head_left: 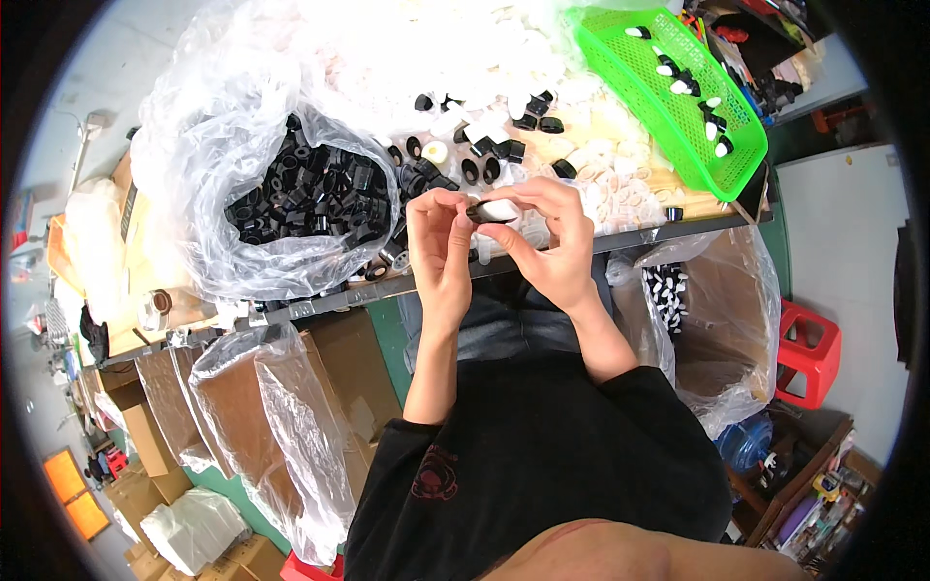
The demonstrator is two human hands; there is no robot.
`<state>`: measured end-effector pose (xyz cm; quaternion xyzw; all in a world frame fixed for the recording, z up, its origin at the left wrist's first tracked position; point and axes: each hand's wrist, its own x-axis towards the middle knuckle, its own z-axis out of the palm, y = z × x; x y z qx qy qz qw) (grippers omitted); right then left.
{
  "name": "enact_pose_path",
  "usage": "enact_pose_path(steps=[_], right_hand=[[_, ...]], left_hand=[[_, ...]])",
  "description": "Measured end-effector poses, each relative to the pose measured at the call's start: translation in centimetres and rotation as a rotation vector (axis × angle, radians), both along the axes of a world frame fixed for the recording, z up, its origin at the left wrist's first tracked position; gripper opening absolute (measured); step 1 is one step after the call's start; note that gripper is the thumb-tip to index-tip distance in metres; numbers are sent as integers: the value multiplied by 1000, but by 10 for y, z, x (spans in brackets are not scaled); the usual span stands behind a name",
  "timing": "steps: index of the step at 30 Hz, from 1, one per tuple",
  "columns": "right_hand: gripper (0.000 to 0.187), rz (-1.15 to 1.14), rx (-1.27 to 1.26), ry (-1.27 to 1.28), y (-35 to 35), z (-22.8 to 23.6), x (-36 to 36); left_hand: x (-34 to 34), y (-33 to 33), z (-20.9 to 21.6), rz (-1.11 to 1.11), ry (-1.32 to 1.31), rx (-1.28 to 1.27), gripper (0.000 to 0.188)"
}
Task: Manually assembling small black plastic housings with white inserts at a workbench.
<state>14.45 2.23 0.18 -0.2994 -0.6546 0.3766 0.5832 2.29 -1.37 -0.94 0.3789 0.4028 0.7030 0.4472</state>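
Observation:
Just over the table's front edge, both hands meet at a small black cap (475, 214) with a white plastic piece (499, 210) against it. My left hand (442, 237) pinches the black end between thumb and fingertips. From the other side, my right hand (557, 237) has thumb and fingers closed around the white piece. Whether the two parts are fully joined I cannot tell. Beyond the hands lie loose black caps (502, 148) and many small pale, translucent rings (620, 184). A clear plastic bag (242, 266) full of black caps (325, 189) stands to the left.
At the far right sits a green basket (630, 107) holding several black-and-white pieces. Below the table's right side, a plastic-lined carton (722, 329) contains similar pieces, beside a red stool (809, 353). More lined cartons (276, 416) stand below left. White parts (417, 48) heap at the back.

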Motion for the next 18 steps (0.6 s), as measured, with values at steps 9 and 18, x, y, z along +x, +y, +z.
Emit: enact_pose_path(steps=[9, 18], right_hand=[[28, 39, -147, 4, -2, -7, 10], [19, 188, -354, 313, -2, -3, 12]], left_hand=[[-4, 3, 1, -88, -120, -97, 12], [-1, 3, -10, -181, 57, 79, 6]])
